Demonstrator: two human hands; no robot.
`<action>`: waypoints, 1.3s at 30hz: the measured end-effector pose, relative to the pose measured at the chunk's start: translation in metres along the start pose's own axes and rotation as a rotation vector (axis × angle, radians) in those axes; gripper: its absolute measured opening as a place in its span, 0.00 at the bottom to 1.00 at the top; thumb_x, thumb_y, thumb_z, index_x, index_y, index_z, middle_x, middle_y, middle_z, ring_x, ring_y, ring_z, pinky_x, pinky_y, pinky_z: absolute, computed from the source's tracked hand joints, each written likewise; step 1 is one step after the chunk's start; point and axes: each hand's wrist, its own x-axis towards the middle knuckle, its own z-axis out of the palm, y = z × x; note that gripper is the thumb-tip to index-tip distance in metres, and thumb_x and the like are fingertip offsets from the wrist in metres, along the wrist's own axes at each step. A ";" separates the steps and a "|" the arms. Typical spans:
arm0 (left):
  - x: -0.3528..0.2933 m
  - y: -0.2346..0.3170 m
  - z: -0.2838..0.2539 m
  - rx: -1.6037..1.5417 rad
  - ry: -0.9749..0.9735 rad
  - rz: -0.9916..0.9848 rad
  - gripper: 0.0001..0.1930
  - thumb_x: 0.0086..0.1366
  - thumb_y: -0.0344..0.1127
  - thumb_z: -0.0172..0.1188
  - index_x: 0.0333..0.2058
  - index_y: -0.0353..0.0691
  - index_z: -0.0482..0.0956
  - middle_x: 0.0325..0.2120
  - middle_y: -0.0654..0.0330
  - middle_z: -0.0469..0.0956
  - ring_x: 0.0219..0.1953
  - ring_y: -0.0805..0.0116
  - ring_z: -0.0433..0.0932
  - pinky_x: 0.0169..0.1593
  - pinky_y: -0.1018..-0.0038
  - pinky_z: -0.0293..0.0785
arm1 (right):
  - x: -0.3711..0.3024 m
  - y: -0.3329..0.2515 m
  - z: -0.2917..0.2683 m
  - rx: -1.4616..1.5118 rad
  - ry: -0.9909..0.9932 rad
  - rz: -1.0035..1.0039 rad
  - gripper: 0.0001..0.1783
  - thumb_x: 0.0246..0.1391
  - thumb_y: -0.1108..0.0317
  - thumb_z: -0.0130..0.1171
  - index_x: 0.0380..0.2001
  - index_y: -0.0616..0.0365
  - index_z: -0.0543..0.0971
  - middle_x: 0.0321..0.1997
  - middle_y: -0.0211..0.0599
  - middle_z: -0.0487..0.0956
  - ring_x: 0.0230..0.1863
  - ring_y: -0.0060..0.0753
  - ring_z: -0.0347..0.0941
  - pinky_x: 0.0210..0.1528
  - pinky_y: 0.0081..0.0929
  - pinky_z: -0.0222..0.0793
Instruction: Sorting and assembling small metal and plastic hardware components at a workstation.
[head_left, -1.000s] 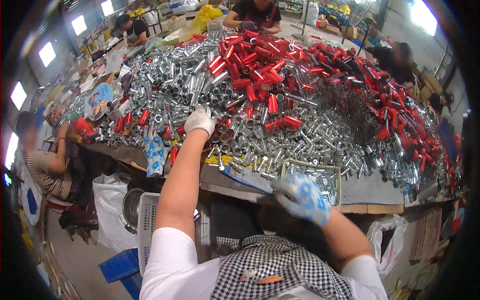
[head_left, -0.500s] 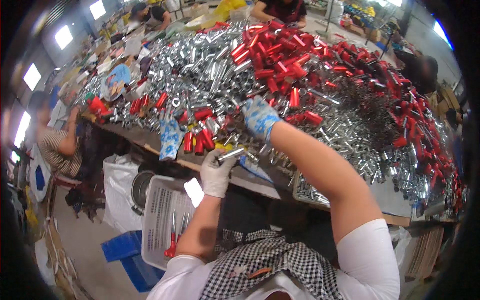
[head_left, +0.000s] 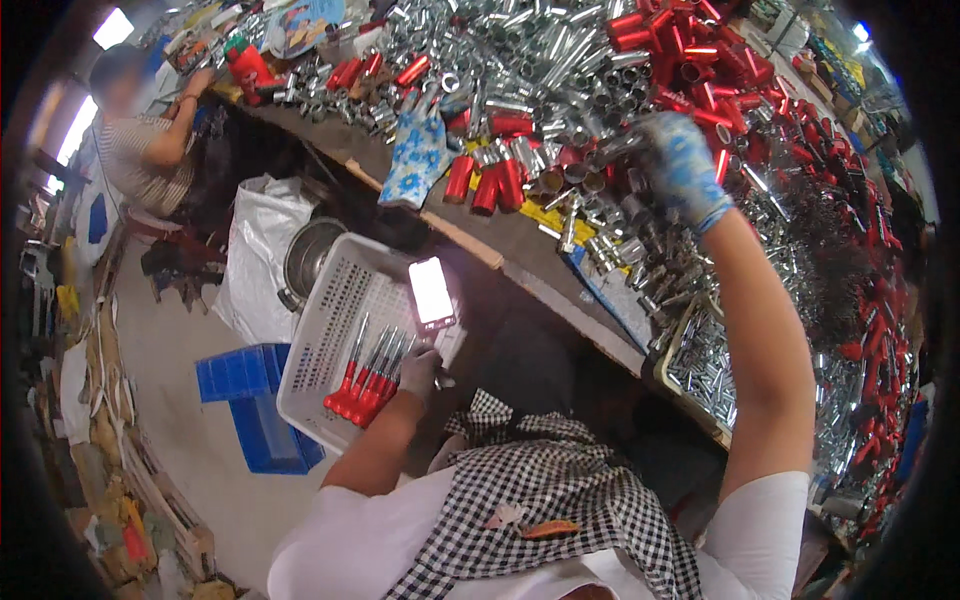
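My left hand (head_left: pixel 420 369), in a pale glove that looks grey in shade, is beside the right edge of a white plastic basket (head_left: pixel 302 372). Its fingers are closed around something small and dark that I cannot make out. Several red-handled tools with metal shafts (head_left: pixel 362 393) lie in that basket, and a phone with a glowing screen (head_left: pixel 432 292) is just beyond the hand. My right hand (head_left: pixel 683 170), in a blue-and-white patterned glove, reaches into the heap of silvery metal tubes (head_left: pixel 560 70) on the table. Motion smears its fingers.
A spare blue-flowered glove (head_left: pixel 415 155) lies near the table edge beside red tubes (head_left: pixel 485 187). A tray of small metal parts (head_left: pixel 700 370) sits on the right. Blue bins (head_left: pixel 262 405), a white sack (head_left: pixel 258 250) and a metal bowl (head_left: pixel 303 262) are left; another person (head_left: pixel 150 150) works there.
My left hand has drawn back from the table edge, where it held a metal tube, to the basket. My right hand remains at the heap. The view has shifted downward and left, showing more tools.
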 end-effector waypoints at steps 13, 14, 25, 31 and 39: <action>0.031 -0.015 0.021 1.388 0.014 0.197 0.41 0.56 0.32 0.56 0.68 0.47 0.51 0.44 0.42 0.77 0.45 0.45 0.79 0.46 0.52 0.76 | -0.123 -0.028 -0.149 1.674 0.727 0.518 0.21 0.65 0.56 0.54 0.54 0.57 0.72 0.55 0.40 0.75 0.56 0.39 0.71 0.63 0.55 0.65; 0.031 -0.013 0.023 1.386 0.012 0.201 0.41 0.56 0.32 0.56 0.68 0.47 0.51 0.44 0.42 0.77 0.45 0.45 0.79 0.46 0.52 0.76 | -0.135 -0.041 -0.153 1.704 0.639 0.408 0.20 0.65 0.56 0.54 0.54 0.55 0.72 0.52 0.36 0.76 0.53 0.37 0.72 0.62 0.57 0.66; 0.023 -0.011 0.026 1.260 0.023 0.468 0.29 0.57 0.32 0.55 0.59 0.39 0.65 0.39 0.44 0.78 0.40 0.47 0.81 0.43 0.53 0.77 | -0.226 -0.154 -0.149 1.826 0.615 0.903 0.25 0.56 0.43 0.62 0.51 0.42 0.72 0.33 0.27 0.69 0.29 0.27 0.67 0.26 0.31 0.70; 0.037 -0.044 -0.009 0.290 -0.132 -0.021 0.14 0.60 0.35 0.54 0.44 0.37 0.70 0.26 0.54 0.75 0.28 0.53 0.78 0.37 0.51 0.79 | -0.227 -0.202 -0.140 1.586 0.087 1.168 0.29 0.56 0.37 0.59 0.45 0.51 0.74 0.23 0.31 0.73 0.20 0.22 0.66 0.18 0.20 0.60; -0.075 0.124 0.081 0.616 -0.403 0.804 0.15 0.67 0.31 0.56 0.48 0.30 0.69 0.38 0.48 0.77 0.39 0.54 0.80 0.46 0.54 0.81 | -0.243 -0.212 -0.118 1.649 0.038 1.251 0.15 0.63 0.57 0.57 0.38 0.60 0.79 0.24 0.29 0.76 0.20 0.19 0.67 0.22 0.19 0.64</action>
